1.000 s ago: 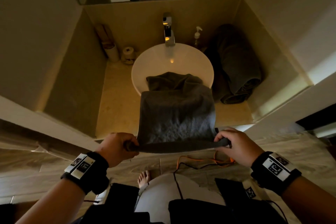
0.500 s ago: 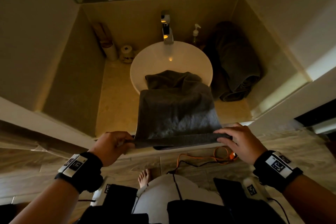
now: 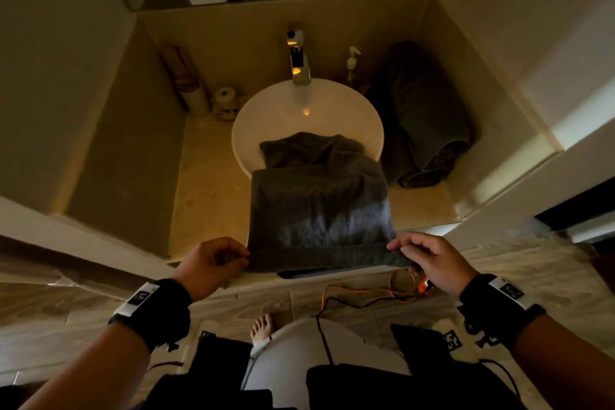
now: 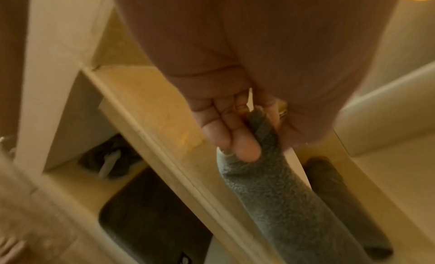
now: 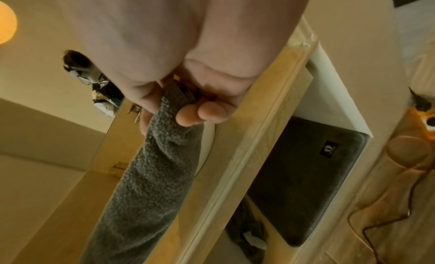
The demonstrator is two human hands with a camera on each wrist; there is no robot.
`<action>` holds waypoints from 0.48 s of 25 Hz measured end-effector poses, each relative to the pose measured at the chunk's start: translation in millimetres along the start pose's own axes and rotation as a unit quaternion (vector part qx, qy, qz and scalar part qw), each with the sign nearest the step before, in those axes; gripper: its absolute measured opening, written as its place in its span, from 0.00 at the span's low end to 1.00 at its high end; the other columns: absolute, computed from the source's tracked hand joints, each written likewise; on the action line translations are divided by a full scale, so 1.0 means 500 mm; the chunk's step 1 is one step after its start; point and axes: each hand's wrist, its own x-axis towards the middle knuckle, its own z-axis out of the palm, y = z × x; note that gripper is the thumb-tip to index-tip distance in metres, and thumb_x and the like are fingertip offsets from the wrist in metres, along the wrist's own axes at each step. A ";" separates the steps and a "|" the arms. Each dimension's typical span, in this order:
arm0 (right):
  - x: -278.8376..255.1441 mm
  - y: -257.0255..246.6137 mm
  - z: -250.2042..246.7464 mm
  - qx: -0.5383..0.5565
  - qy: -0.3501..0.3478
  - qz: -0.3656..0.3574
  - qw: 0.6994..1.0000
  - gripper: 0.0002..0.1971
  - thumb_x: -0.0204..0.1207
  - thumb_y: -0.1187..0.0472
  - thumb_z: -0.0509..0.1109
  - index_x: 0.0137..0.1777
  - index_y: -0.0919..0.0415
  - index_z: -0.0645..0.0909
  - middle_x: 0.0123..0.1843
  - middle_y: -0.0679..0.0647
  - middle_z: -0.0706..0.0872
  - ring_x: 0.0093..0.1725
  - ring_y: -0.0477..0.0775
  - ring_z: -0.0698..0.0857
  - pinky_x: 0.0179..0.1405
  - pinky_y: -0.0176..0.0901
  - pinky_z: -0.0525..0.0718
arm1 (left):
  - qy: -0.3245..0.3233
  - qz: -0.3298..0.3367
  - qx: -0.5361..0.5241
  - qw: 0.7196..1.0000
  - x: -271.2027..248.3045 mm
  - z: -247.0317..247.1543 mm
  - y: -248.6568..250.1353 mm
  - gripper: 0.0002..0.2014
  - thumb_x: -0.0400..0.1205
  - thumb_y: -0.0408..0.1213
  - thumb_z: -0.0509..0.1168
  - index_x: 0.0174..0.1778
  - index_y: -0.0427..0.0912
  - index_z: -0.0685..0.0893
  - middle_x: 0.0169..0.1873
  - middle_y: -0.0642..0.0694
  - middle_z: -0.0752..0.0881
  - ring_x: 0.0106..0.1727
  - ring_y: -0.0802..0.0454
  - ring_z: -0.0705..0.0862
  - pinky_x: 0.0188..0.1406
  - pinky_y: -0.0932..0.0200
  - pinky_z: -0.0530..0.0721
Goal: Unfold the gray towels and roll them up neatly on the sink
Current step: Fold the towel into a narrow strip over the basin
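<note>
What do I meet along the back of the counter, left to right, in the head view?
Tall tube → small jar → faucet → soap dispenser → rolled gray towel.

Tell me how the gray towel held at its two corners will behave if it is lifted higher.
The towel is probably floppy: it drapes from the sink rim to both hands. Its looped pile looks grippy, so the left hand and right hand should not slip. The far end would likely drag.

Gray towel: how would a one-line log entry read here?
gray towel | left hand, right hand pinch near corners | far end in sink | unrolled
</note>
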 end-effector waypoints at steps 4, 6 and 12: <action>-0.008 -0.019 -0.026 -0.142 -0.056 -0.018 0.988 0.16 0.71 0.57 0.81 0.54 0.37 0.87 0.50 0.54 0.91 0.42 0.52 0.88 0.46 0.42 0.81 | -0.025 0.004 0.179 0.984 -0.001 0.000 0.004 0.16 0.68 0.48 0.84 0.41 0.69 0.84 0.43 0.58 0.88 0.45 0.57 0.87 0.50 0.57 0.88; -0.010 -0.034 -0.026 -0.217 -0.067 -0.037 0.973 0.16 0.70 0.56 0.81 0.55 0.37 0.86 0.44 0.39 0.90 0.32 0.39 0.85 0.34 0.24 0.76 | -0.002 0.055 0.217 0.975 -0.004 0.003 0.005 0.16 0.72 0.46 0.81 0.39 0.71 0.81 0.42 0.61 0.87 0.43 0.62 0.85 0.45 0.65 0.83; 0.007 -0.021 -0.030 -0.274 -0.031 -0.158 0.948 0.23 0.67 0.53 0.83 0.57 0.29 0.81 0.55 0.32 0.83 0.55 0.29 0.82 0.49 0.25 0.81 | 0.032 0.136 0.215 0.967 -0.015 -0.012 -0.001 0.09 0.73 0.50 0.78 0.42 0.69 0.85 0.48 0.63 0.81 0.46 0.63 0.83 0.45 0.62 0.85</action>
